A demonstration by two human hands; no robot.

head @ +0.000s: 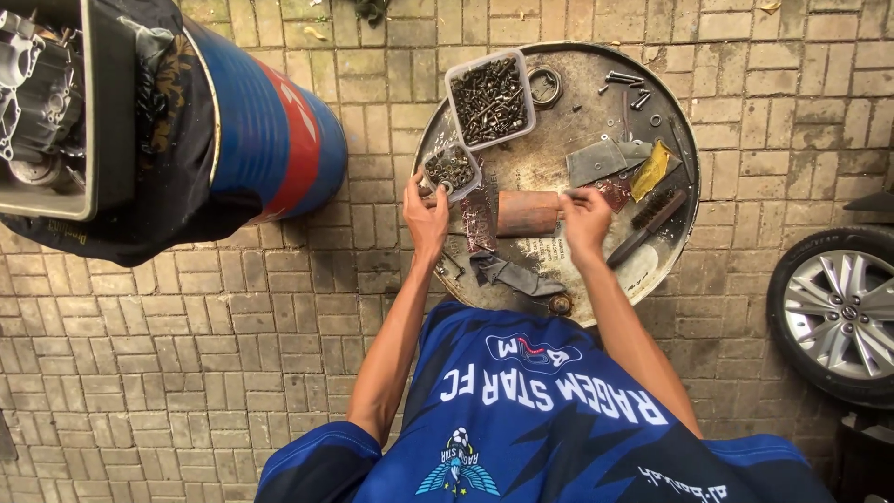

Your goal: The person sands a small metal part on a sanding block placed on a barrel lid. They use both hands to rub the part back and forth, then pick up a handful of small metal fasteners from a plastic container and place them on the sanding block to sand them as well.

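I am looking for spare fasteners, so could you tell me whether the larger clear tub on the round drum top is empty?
No, the larger clear tub on the drum top is heaped with dark screws and bolts.

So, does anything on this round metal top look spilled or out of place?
Yes. A few bolts lie loose on the drum top, outside the two plastic tubs of screws. A washer also lies apart from the tubs.
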